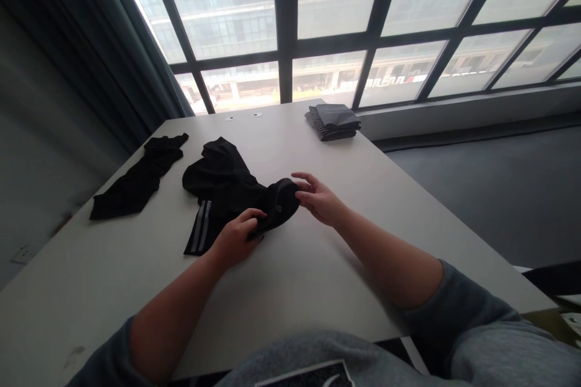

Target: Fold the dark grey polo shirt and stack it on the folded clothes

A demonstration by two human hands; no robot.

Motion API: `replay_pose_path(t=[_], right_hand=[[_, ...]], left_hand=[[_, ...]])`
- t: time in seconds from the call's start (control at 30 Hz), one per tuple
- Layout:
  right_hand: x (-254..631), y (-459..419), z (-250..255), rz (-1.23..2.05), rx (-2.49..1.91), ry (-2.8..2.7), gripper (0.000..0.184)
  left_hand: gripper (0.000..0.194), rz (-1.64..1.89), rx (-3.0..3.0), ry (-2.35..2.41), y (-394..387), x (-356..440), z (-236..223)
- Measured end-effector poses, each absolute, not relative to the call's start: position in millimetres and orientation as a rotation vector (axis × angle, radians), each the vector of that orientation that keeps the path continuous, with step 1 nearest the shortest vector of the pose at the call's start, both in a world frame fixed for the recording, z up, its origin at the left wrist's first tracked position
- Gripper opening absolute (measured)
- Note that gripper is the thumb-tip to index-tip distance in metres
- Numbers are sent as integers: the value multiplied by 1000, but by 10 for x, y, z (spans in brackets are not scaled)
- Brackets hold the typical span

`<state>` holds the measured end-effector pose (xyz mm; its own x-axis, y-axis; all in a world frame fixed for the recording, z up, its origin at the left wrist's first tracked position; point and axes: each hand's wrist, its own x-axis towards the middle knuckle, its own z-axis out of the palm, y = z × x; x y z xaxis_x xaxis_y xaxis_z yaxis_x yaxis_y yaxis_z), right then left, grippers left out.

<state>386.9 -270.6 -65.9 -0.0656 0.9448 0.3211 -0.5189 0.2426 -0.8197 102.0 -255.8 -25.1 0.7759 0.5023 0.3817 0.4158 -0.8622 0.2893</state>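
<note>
Room: big gridded windows [327, 18] fill the wall ahead of you, a dark curtain [91, 48] hangs at the left, and you sit at a pale table [281, 290] that runs toward the glass.
Left hand: your left hand [236, 239] lies curled on the near edge of the black garment [227, 187], thumb and fingers closed on a fold of the cloth.
Right hand: your right hand [318, 196] meets the rounded right end of the same garment; the fingers are loosely bent and a little apart, fingertips touching the fabric, and whether they truly pinch it you cannot tell.
Garment: it sits bunched in the middle of the table between your hands, with a grey striped band [200, 227] showing at its lower left; I judge it barely begun, still crumpled and not yet laid flat.
Waiting: a second black piece [136, 181] lies loose and unfolded, well apart to the left.
Done: a folded stack of grey cloth [333, 121] rests at the far edge near the window, apparently finished.
</note>
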Motion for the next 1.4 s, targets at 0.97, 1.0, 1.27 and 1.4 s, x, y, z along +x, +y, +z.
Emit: replay_pose_path(t=[0.97, 1.0, 1.27, 1.4], right_hand=[[3522, -2904, -775, 818, -1162, -1247, 27], [3542, -2881, -785, 837, -1185, -1208, 26], [3338, -3043, -754, 1535, -713, -892, 39], [3385, -3036, -744, 1631, -677, -796, 35]], left_hand=[[24, 841, 2410, 1079, -2648, 1046, -146], [24, 881, 2499, 1149, -2552, 1023, -202], [113, 487, 2781, 1104, -2196, 956, -485], [74, 379, 2840, 1098, -2333, 1002, -294]])
